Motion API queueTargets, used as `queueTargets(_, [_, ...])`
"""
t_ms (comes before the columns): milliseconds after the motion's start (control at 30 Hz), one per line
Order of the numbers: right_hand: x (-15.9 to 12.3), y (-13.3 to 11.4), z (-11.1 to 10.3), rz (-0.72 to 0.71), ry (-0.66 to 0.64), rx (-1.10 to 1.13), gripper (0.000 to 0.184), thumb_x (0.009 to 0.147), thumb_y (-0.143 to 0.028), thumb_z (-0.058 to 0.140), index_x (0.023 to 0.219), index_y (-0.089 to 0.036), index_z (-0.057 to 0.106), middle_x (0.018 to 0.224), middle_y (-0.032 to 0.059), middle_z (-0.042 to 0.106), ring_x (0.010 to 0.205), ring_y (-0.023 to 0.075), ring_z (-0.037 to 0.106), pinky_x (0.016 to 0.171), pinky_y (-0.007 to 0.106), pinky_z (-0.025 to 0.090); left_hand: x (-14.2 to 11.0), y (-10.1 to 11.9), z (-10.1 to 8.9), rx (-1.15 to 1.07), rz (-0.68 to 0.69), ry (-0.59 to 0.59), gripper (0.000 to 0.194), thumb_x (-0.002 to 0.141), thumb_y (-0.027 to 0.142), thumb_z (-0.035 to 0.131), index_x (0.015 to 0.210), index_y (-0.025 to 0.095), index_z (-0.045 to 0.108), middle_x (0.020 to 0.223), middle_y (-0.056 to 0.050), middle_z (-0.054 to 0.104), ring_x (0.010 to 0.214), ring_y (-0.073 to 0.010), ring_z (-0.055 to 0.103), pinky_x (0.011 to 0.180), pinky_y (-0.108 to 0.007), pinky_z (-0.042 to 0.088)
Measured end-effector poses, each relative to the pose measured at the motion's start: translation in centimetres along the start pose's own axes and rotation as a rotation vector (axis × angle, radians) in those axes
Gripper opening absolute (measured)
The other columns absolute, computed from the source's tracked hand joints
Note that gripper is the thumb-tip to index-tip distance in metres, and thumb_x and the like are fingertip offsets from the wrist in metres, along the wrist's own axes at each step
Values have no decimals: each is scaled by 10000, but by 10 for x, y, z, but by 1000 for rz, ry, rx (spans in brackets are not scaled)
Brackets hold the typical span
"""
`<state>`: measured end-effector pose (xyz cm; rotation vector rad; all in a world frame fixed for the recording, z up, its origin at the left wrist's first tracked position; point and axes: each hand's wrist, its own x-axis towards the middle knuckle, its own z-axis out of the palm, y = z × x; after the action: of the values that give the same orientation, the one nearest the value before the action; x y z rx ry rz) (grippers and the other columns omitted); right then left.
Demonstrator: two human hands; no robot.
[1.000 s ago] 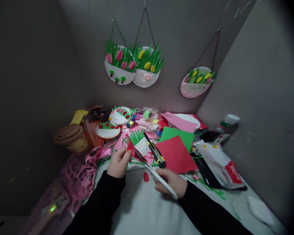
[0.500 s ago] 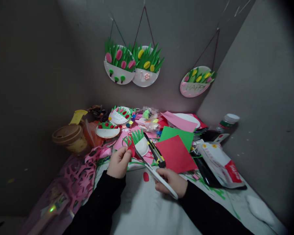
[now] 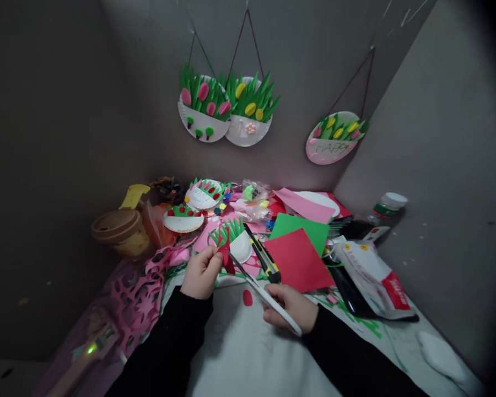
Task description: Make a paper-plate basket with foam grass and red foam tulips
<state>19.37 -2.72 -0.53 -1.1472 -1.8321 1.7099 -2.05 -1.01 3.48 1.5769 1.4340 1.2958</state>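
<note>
My left hand (image 3: 201, 273) pinches a small piece of red paper (image 3: 227, 255) between thumb and fingers. In my right hand (image 3: 291, 307) is a pair of white-handled scissors (image 3: 259, 289), its blades pointing up and left at the red paper's edge. A red paper oval (image 3: 247, 298) lies on the white table cover between my hands. Just beyond the blades rests a small white paper-plate piece (image 3: 240, 246) with green paper grass. Beside it lies a yellow-and-black utility knife (image 3: 264, 259).
Red paper (image 3: 300, 262) and green paper (image 3: 303, 229) sheets lie right of the knife. A lidded brown cup (image 3: 122, 234) and pink cut-out scraps (image 3: 138, 303) are at left. A white-and-red packet (image 3: 374, 275) lies at right. Decorated plates (image 3: 248, 132) hang on the wall.
The red paper in my left hand has turned and now stands more upright by the blades. Both hands keep nearly the same place; the view has shifted slightly.
</note>
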Motion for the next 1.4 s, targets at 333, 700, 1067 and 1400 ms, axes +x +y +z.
queueTargets(333, [0, 0, -1, 33, -8, -13, 173, 582, -180, 594, 643, -183, 433, 529, -72, 421, 485, 69, 392, 440, 183, 286, 1, 0, -2, -10, -3, 34, 254, 791, 316, 449, 580, 179, 481, 511, 44, 446, 499, -99, 387, 505, -228, 301])
queueTargets(700, [0, 1, 0, 20, -17, 6, 165, 577, -193, 577, 639, -183, 424, 547, -66, 423, 503, 69, 385, 453, 191, 287, 1, 2, -7, 45, 37, -61, 245, 825, 291, 429, 614, 180, 488, 545, 26, 516, 548, -117, 472, 563, -237, 364])
queueTargets(1067, [-1, 0, -2, -15, -28, -6, 184, 596, -228, 597, 652, -183, 428, 560, -60, 427, 522, 82, 395, 467, 196, 291, 1, -6, -3, 121, 94, -33, 264, 815, 332, 421, 595, 189, 450, 522, 42, 394, 515, -108, 370, 513, -236, 280])
queueTargets(1400, [-1, -1, -2, 14, -37, -14, 197, 590, -221, 609, 649, -184, 425, 544, -69, 414, 509, 72, 392, 456, 184, 295, 2, -2, -7, 152, 108, -57, 255, 823, 315, 397, 603, 194, 444, 540, 32, 410, 534, -120, 395, 533, -238, 302])
